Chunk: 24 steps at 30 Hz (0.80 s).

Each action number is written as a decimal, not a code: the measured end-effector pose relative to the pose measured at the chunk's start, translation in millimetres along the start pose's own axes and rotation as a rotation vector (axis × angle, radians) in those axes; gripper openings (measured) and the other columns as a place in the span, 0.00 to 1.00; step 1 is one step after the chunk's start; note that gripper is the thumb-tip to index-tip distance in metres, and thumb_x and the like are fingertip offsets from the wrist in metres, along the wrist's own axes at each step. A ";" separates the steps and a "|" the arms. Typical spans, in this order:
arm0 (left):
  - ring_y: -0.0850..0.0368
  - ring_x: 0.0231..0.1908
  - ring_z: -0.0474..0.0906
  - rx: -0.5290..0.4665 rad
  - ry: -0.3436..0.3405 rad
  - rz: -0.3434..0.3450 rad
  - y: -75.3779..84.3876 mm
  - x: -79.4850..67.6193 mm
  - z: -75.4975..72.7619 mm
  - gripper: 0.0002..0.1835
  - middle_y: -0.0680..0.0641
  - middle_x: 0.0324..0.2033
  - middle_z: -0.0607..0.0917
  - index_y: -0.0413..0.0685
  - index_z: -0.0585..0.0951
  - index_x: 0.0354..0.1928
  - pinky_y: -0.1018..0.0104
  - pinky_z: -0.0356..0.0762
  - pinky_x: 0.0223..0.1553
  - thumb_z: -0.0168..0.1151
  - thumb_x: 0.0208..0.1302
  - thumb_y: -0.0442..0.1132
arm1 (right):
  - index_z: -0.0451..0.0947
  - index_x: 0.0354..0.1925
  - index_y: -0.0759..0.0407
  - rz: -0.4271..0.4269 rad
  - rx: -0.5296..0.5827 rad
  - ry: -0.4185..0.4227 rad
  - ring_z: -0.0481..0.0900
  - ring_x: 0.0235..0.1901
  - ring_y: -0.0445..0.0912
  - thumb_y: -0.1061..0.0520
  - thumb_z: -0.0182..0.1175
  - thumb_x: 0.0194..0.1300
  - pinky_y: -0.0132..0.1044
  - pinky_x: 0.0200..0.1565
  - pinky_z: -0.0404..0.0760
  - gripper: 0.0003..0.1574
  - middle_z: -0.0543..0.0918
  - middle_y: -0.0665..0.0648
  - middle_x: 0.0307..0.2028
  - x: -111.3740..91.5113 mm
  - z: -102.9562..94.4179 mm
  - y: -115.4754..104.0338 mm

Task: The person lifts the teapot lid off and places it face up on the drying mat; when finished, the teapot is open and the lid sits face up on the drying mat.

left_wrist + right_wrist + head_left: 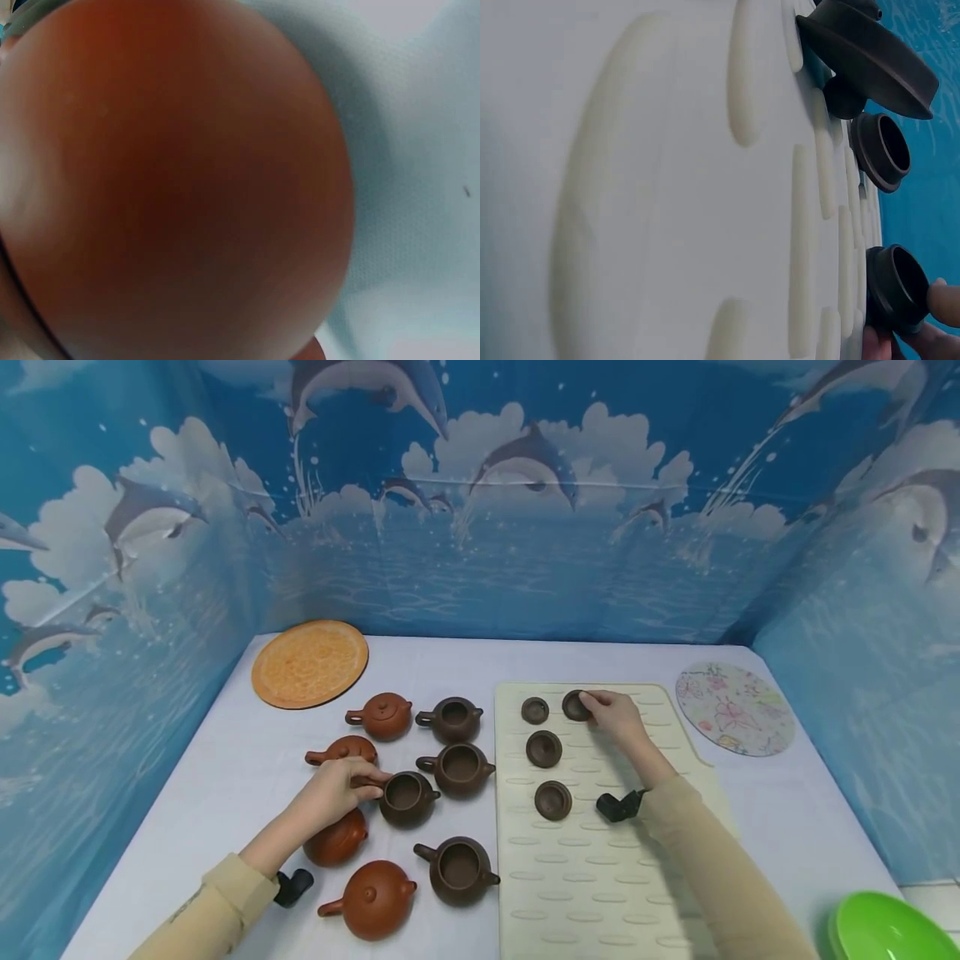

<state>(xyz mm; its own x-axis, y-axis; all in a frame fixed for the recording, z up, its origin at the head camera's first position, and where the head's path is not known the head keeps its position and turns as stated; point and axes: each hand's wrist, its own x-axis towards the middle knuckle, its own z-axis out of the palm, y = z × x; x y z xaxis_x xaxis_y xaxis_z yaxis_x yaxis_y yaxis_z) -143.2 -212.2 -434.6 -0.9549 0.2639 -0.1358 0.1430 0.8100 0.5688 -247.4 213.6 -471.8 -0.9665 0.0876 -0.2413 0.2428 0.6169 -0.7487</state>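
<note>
My left hand (333, 795) pinches the handle of a small dark brown teapot (407, 814) whose top is uncovered. Reddish clay teapots with lids on surround that hand; one (330, 843), partly under it, fills the left wrist view (187, 180). On the cream ridged mat (600, 881), my right hand (621, 720) holds a dark teapot lid (574, 705) between thumb and fingers. In the right wrist view this lid (900, 289) lies upturned at the fingertips. Three more dark lids rest nearby on the mat, the closest one (535, 710) to its left.
Three other lidless dark teapots (461, 772) stand left of the mat. A reddish teapot (378, 902) sits near the front. At the back left lies an orange round mat (310, 664), at the right a patterned round mat (735, 708). A green bowl (888, 927) occupies the front right corner.
</note>
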 end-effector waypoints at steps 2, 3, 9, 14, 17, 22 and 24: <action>0.49 0.49 0.82 -0.002 -0.001 0.001 -0.9 0.1 0.4 0.13 0.50 0.42 0.88 0.49 0.88 0.44 0.49 0.82 0.52 0.71 0.56 0.32 | 0.67 0.68 0.65 -0.005 -0.021 -0.009 0.76 0.60 0.61 0.42 0.45 0.77 0.53 0.64 0.72 0.34 0.73 0.69 0.65 1.8 0.0 1.9; 0.50 0.49 0.82 -0.005 -0.001 0.002 -0.9 0.4 0.4 0.13 0.49 0.42 0.88 0.49 0.88 0.44 0.50 0.82 0.52 0.71 0.56 0.32 | 0.67 0.68 0.65 -0.006 -0.024 -0.013 0.76 0.60 0.61 0.43 0.45 0.78 0.54 0.65 0.72 0.34 0.73 0.69 0.65 2.8 -0.4 2.6; 0.48 0.50 0.83 -0.010 -0.012 0.000 -2.3 0.7 -1.7 0.13 0.48 0.43 0.89 0.48 0.88 0.45 0.48 0.81 0.53 0.71 0.57 0.33 | 0.66 0.68 0.66 -0.008 -0.013 -0.026 0.76 0.61 0.61 0.44 0.46 0.78 0.54 0.65 0.71 0.34 0.73 0.70 0.64 5.5 -0.3 3.5; 0.51 0.46 0.84 -0.011 -0.022 0.016 -3.8 -0.9 -4.1 0.13 0.48 0.41 0.89 0.47 0.88 0.45 0.50 0.82 0.51 0.71 0.57 0.32 | 0.66 0.69 0.65 0.000 0.011 -0.046 0.77 0.59 0.60 0.41 0.46 0.77 0.52 0.64 0.73 0.36 0.73 0.69 0.64 4.0 1.4 0.0; 0.51 0.46 0.85 0.009 -0.034 0.046 -5.1 -3.5 -4.1 0.13 0.48 0.41 0.89 0.46 0.87 0.46 0.51 0.82 0.51 0.70 0.57 0.32 | 0.65 0.69 0.65 0.013 -0.002 -0.051 0.79 0.57 0.59 0.41 0.45 0.77 0.51 0.62 0.75 0.36 0.75 0.70 0.62 0.1 3.7 -1.5; 0.48 0.52 0.81 0.088 -0.010 0.119 -0.9 -8.6 -7.0 0.17 0.46 0.48 0.86 0.47 0.85 0.52 0.49 0.81 0.54 0.70 0.59 0.33 | 0.63 0.70 0.66 -0.025 -0.037 -0.005 0.79 0.56 0.61 0.46 0.46 0.78 0.53 0.61 0.75 0.34 0.74 0.71 0.63 -8.9 -1.7 -6.5; 0.47 0.54 0.80 0.103 0.017 0.145 4.5 -12.7 -10.8 0.18 0.45 0.50 0.85 0.49 0.85 0.53 0.48 0.81 0.54 0.69 0.60 0.34 | 0.62 0.71 0.66 -0.059 -0.046 0.023 0.75 0.60 0.62 0.48 0.47 0.77 0.55 0.62 0.74 0.34 0.69 0.72 0.66 -14.8 -6.4 -11.7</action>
<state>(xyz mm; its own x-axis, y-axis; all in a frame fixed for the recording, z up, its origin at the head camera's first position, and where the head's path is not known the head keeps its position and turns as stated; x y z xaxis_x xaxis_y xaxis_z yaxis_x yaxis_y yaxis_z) -133.3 -217.6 -421.5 -0.9265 0.3736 -0.0444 0.3044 0.8139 0.4948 -236.5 210.0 -455.4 -0.9807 0.0674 -0.1835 0.1820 0.6569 -0.7316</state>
